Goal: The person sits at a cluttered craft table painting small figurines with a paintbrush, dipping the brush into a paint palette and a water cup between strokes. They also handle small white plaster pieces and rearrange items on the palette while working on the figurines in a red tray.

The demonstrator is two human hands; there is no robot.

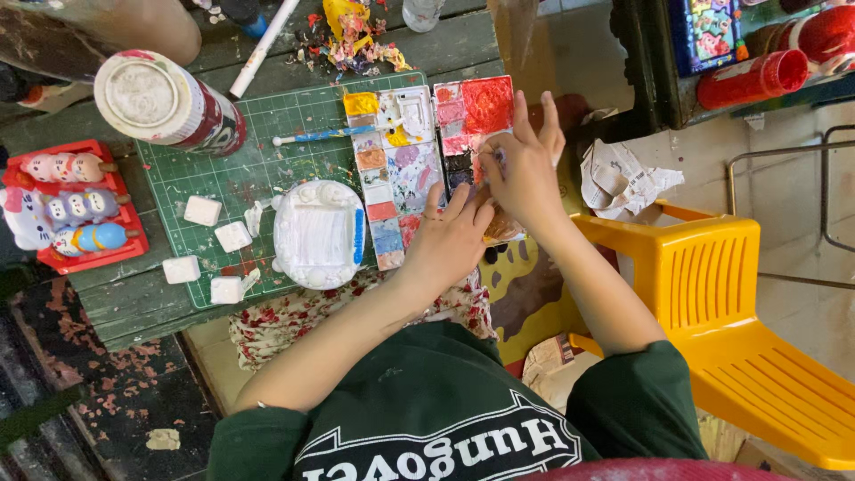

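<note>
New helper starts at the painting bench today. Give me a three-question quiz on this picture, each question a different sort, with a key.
1. True or false: the paint palette lies open on the green cutting mat.
2. Multiple choice: the blue-handled brush lies
A) in the right hand
B) across the palette and mat
C) on the yellow chair
3. Fill in: the white plaster piece sits to the ___ of the left hand in the picture.

Key: 1 true. 2 B. 3 left. Note that the right hand is over the palette's red side; what its fingers pinch is too hidden to tell.
</note>
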